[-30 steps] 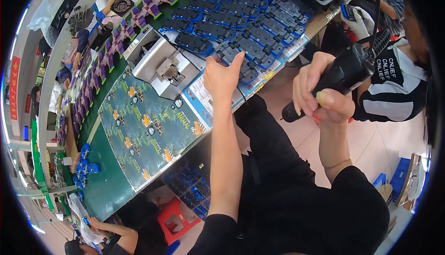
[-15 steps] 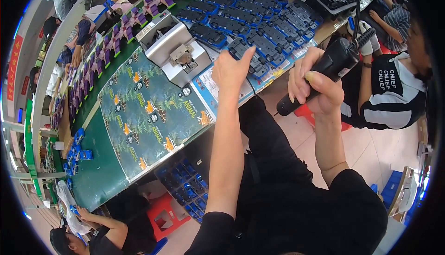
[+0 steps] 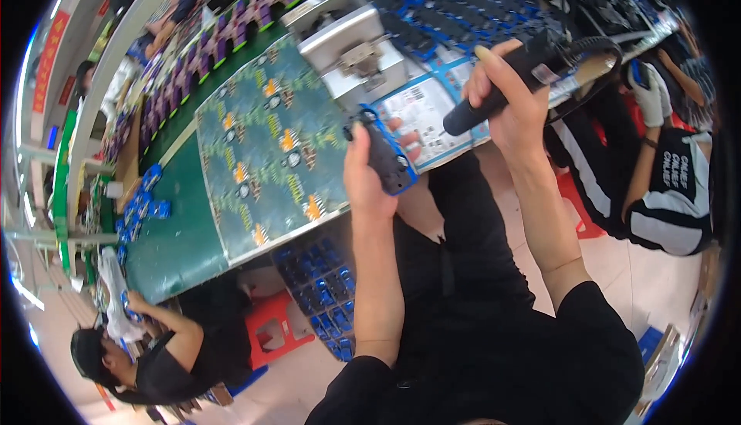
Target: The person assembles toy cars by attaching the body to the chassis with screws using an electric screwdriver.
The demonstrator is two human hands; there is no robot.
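Note:
In my left hand (image 3: 374,170) is a blue toy car (image 3: 388,164) with its black underside up, thumb on one side and fingers on the other. My right hand (image 3: 513,104) is closed around a black electric screwdriver (image 3: 494,89), its front end pointing down and left, apart from the car. A silver metal fixture (image 3: 359,58) with a small clamp on its front stands just beyond my left hand. Past it, many more upturned blue-and-black toy cars (image 3: 463,8) lie in rows, somewhat blurred.
A patterned animal-print sheet (image 3: 270,147) covers part of the green table (image 3: 181,251). Purple toy parts (image 3: 197,50) line the far side. Blue pieces (image 3: 150,201) lie at the left. A crate of blue parts (image 3: 320,294) sits below the table edge. Co-workers (image 3: 668,178) sit to the right and left.
My left hand has picked up a toy car from the rows and brought it nearer, left of the screwdriver. My right hand keeps the screwdriver, now tilted flatter. The view has shifted.

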